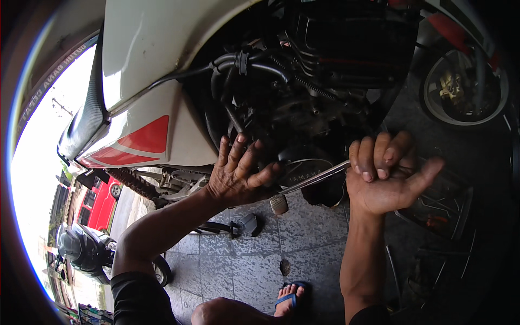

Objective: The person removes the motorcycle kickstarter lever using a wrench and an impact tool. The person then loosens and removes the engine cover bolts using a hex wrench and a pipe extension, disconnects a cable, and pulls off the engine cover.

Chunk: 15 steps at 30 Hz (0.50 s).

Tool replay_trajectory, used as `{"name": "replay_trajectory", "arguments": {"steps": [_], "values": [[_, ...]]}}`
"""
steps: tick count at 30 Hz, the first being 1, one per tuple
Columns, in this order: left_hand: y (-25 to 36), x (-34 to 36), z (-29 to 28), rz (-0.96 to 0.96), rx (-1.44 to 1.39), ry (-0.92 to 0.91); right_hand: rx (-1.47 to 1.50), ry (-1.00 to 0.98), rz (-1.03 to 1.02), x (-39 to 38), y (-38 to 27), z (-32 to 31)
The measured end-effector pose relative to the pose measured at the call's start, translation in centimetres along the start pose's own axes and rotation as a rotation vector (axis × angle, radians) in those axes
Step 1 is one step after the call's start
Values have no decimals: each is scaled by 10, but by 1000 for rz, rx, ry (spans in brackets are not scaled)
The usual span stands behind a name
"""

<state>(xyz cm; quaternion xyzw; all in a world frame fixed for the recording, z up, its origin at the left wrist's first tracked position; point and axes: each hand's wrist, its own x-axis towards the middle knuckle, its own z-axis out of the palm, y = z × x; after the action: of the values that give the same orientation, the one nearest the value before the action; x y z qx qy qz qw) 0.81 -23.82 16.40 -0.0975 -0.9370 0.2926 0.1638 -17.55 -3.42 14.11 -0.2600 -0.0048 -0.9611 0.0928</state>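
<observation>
A motorcycle with white panels (157, 21) and a dark, exposed engine (303, 116) fills the upper middle. My left hand (238, 170) lies with its fingers spread against the lower left of the engine. From beside its thumb a long, slim, shiny metal wrench (314, 179) slants up to the right, across the front of a rounded engine cover (303, 154). Curled fingers of my right hand (384, 173) close on the wrench's right end, the thumb sticking out to the side. The wrench's left end is hidden by my left hand and shadow.
A tray of tools (439, 203) stands on the dark floor at right, with several loose rods near it. A foot pedal (279, 205) juts out below the engine. At upper right is a wheel (463, 89); a parked motorcycle (86, 249) and red car (100, 203) show outside at left.
</observation>
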Motion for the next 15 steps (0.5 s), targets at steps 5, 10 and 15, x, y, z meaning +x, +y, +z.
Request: {"name": "replay_trajectory", "arguments": {"steps": [5, 10, 15], "values": [[0, 4, -8, -27, -91, -22, 1, -90, 20, -5, -2, -19], [2, 2, -9, -80, -66, -18, -25, -52, 99, -16, -14, -29], [1, -10, -1, -112, -100, -4, -22, 665, -17, -27, -53, -82]]}}
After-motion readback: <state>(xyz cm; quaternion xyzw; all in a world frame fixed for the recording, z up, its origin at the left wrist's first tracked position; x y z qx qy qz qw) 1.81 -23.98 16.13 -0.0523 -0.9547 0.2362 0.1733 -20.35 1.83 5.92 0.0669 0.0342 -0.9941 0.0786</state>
